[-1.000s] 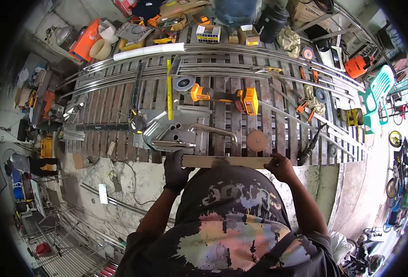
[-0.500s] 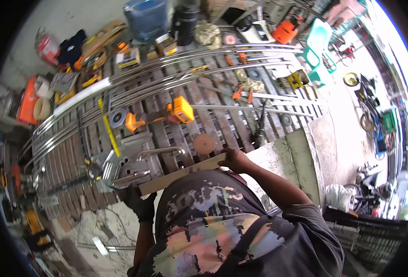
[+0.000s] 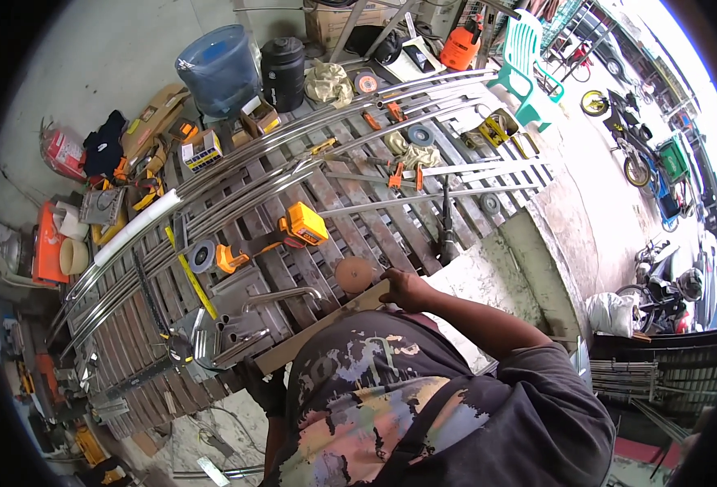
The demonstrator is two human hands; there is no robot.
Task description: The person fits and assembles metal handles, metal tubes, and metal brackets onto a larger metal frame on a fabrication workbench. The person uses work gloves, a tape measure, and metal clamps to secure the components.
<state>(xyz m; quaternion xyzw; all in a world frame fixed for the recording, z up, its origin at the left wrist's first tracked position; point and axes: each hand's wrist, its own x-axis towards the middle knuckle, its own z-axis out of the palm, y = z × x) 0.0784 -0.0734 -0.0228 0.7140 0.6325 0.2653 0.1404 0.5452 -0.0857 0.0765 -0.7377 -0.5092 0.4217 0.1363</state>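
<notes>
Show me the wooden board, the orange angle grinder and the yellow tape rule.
wooden board (image 3: pixel 330 325), head view, bare middle stretch.
orange angle grinder (image 3: pixel 303 224), head view, yellow battery block.
yellow tape rule (image 3: pixel 190 274), head view, mid-length of the blade.

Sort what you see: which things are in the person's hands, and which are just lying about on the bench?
In hand:
flat wooden strip
right hand
left hand, gloved, mostly hidden

Lying about:
orange cordless tool
yellow tape measure
round brown disc
blue bucket

Open-air metal workshop: steel tubes (image 3: pixel 293 166), grinding discs (image 3: pixel 420 135) (tools everywhere), slatted workbench (image 3: pixel 350 219).
</notes>
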